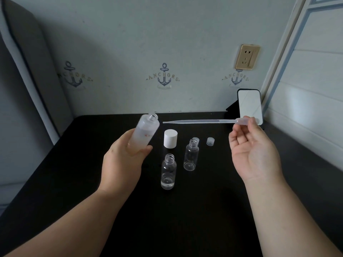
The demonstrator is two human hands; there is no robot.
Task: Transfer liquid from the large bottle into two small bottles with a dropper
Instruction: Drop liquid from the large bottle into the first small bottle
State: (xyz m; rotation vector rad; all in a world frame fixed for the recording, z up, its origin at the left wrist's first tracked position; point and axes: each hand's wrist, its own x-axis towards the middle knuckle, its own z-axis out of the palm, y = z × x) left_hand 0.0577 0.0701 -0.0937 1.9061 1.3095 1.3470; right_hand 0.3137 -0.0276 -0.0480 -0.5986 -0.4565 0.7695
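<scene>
Above the black table (74, 182): large bottle (146, 131), uncapped, tilted, grasped in left hand (122, 164); dropper (204, 121), light, soft, likely squeezable, pinched at bulb by right hand (254, 151). Below: two small bottles (168, 171), light, easily tipped.

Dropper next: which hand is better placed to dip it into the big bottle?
Right. The right hand pinches the dropper by its bulb, tip near the large bottle, which the left hand grips.
</scene>
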